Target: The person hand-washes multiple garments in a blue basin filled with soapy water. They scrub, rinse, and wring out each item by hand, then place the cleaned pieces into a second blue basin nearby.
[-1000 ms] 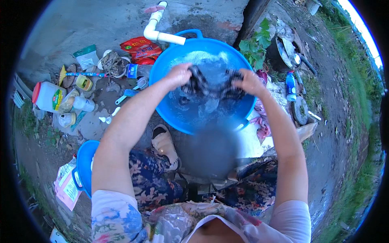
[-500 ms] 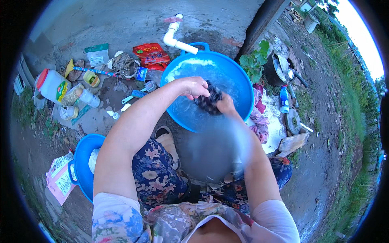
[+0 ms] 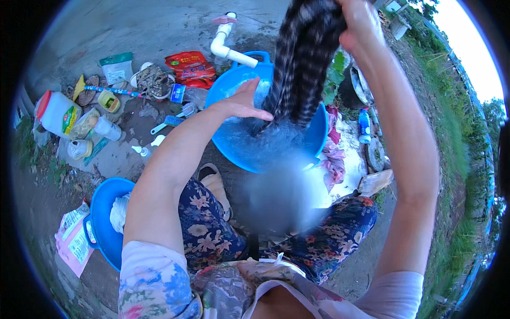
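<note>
The bare concrete ground [image 3: 133, 32] carries a big blue basin [image 3: 313, 138] at centre. A smaller blue basin [image 3: 101, 223] sits at eight o'clock, and a white jug [image 3: 58, 112], jars and red packets [image 3: 188, 66] lie around ten o'clock.

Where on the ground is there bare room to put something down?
Bare concrete lies above the pouches, left of the white pipe; a smaller patch sits between the small bottle and small blue tub. The left clutter and right of the big basin are crowded.

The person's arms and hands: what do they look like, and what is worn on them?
Both forearms are bare, and the left hand and right hand wear no gloves, with no rings or watch showing. Short sleeves end near the shoulders: the left floral-patterned in blues and pinks, the right plain and pale pinkish.
</note>
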The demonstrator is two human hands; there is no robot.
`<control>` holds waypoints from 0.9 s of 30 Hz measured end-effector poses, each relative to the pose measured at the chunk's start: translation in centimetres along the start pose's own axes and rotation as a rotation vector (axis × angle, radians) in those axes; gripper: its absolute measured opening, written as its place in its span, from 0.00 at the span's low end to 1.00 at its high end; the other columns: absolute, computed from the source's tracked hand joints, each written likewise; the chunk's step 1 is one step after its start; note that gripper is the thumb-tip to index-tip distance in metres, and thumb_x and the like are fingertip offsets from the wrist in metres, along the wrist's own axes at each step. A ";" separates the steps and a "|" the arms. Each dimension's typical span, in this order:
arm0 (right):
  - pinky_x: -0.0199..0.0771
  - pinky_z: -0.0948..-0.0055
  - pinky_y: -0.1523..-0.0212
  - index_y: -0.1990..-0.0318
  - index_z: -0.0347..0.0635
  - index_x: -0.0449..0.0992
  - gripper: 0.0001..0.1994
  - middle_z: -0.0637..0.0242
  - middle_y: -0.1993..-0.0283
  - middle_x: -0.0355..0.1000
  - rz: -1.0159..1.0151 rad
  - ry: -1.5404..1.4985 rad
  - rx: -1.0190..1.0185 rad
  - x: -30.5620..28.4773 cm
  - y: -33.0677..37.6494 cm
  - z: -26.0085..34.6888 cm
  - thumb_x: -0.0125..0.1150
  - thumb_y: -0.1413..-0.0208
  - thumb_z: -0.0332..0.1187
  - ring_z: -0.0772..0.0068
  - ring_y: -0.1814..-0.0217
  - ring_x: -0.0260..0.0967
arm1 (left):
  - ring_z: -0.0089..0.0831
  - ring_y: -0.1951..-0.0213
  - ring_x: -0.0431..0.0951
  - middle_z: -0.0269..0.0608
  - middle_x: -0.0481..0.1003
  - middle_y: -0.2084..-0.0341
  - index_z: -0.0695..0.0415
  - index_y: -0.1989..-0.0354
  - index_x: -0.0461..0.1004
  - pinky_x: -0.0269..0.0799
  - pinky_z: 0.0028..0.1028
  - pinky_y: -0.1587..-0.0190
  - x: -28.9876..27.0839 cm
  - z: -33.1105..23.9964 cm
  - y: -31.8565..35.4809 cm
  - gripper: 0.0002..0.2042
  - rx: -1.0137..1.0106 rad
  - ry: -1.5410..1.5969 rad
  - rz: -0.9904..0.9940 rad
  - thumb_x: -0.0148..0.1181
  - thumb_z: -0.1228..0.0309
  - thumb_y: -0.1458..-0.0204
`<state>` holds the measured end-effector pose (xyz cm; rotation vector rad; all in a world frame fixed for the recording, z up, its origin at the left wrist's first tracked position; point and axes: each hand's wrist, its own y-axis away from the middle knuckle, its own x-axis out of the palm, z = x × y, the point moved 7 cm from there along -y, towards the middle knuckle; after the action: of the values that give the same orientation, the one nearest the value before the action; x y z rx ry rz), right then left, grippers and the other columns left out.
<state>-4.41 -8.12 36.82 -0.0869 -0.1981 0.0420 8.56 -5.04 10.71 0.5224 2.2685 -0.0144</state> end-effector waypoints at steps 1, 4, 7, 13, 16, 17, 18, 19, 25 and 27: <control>0.71 0.60 0.71 0.69 0.36 0.72 0.04 0.59 0.74 0.71 -0.036 -0.063 -0.058 1.0 0.2 1.9 0.53 0.52 0.25 0.62 0.74 0.70 | 0.46 0.34 0.43 0.54 0.41 0.35 0.61 0.34 0.34 0.42 0.38 0.34 -0.1 -1.4 -0.5 0.59 0.048 -0.002 -0.081 0.68 0.44 0.68; 0.71 0.61 0.70 0.68 0.35 0.72 0.05 0.58 0.74 0.70 0.018 -0.284 -0.068 1.9 -1.6 3.7 0.54 0.51 0.27 0.61 0.74 0.69 | 0.47 0.36 0.51 0.56 0.49 0.37 0.59 0.35 0.41 0.49 0.36 0.37 0.0 -7.7 -2.3 0.58 0.309 0.381 -0.297 0.69 0.44 0.72; 0.72 0.60 0.65 0.64 0.34 0.71 0.08 0.56 0.69 0.72 -0.010 -0.340 -0.204 -1.3 -3.1 3.2 0.55 0.50 0.29 0.60 0.69 0.71 | 0.40 0.44 0.65 0.48 0.67 0.47 0.59 0.42 0.60 0.57 0.33 0.42 1.0 -7.0 -4.1 0.38 0.051 0.684 -0.396 0.68 0.54 0.62; 0.74 0.60 0.59 0.61 0.32 0.72 0.10 0.57 0.62 0.73 -0.236 -0.216 0.079 -14.3 0.2 -8.0 0.56 0.53 0.24 0.61 0.63 0.72 | 0.44 0.57 0.75 0.49 0.76 0.61 0.61 0.58 0.73 0.69 0.34 0.53 0.4 3.6 -3.2 0.23 -0.356 0.459 -0.465 0.67 0.62 0.64; 0.68 0.67 0.59 0.60 0.38 0.73 0.14 0.61 0.62 0.73 -0.235 0.066 0.188 -19.0 3.0 -18.8 0.60 0.57 0.27 0.64 0.62 0.70 | 0.44 0.56 0.74 0.53 0.74 0.59 0.64 0.58 0.72 0.69 0.33 0.55 -1.3 3.7 -1.6 0.24 -0.445 0.356 -0.405 0.65 0.66 0.66; 0.66 0.70 0.64 0.60 0.41 0.74 0.15 0.64 0.64 0.72 -0.296 0.201 0.335 -20.3 4.4 -22.1 0.62 0.59 0.29 0.67 0.64 0.68 | 0.44 0.57 0.74 0.53 0.74 0.60 0.64 0.58 0.72 0.69 0.34 0.56 -1.4 2.4 -1.7 0.23 -0.392 0.360 -0.327 0.64 0.67 0.67; 0.65 0.69 0.68 0.61 0.39 0.74 0.16 0.64 0.64 0.72 -0.242 0.338 0.451 -21.7 5.0 -25.1 0.65 0.60 0.31 0.68 0.63 0.67 | 0.44 0.57 0.74 0.53 0.73 0.60 0.64 0.58 0.71 0.69 0.34 0.57 -1.7 0.7 -2.0 0.23 -0.334 0.362 -0.253 0.64 0.68 0.68; 0.65 0.68 0.71 0.58 0.36 0.74 0.20 0.62 0.63 0.71 -0.198 0.567 0.543 -20.4 6.6 -26.2 0.67 0.61 0.35 0.68 0.64 0.67 | 0.44 0.57 0.74 0.54 0.73 0.60 0.64 0.59 0.71 0.69 0.34 0.57 -2.1 0.1 -1.8 0.23 -0.300 0.350 -0.188 0.63 0.69 0.68; 0.62 0.68 0.45 0.39 0.35 0.56 0.45 0.56 0.47 0.65 0.306 0.899 -0.234 -11.6 6.2 -21.7 0.74 0.67 0.39 0.61 0.48 0.64 | 0.44 0.64 0.74 0.52 0.73 0.71 0.63 0.64 0.70 0.68 0.35 0.62 -3.1 -6.4 -1.5 0.19 0.040 0.115 -0.155 0.59 0.72 0.69; 0.57 0.66 0.42 0.36 0.38 0.52 0.48 0.60 0.46 0.64 0.395 0.791 -0.274 -6.4 7.0 -18.9 0.74 0.68 0.35 0.64 0.46 0.62 | 0.43 0.61 0.74 0.52 0.73 0.68 0.62 0.60 0.71 0.68 0.34 0.59 -3.9 -7.2 -0.9 0.21 0.142 0.109 -0.209 0.58 0.70 0.68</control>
<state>-7.16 -3.03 16.44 -0.4057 0.6089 0.3676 5.50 -6.04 18.28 0.3641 2.4324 -0.2592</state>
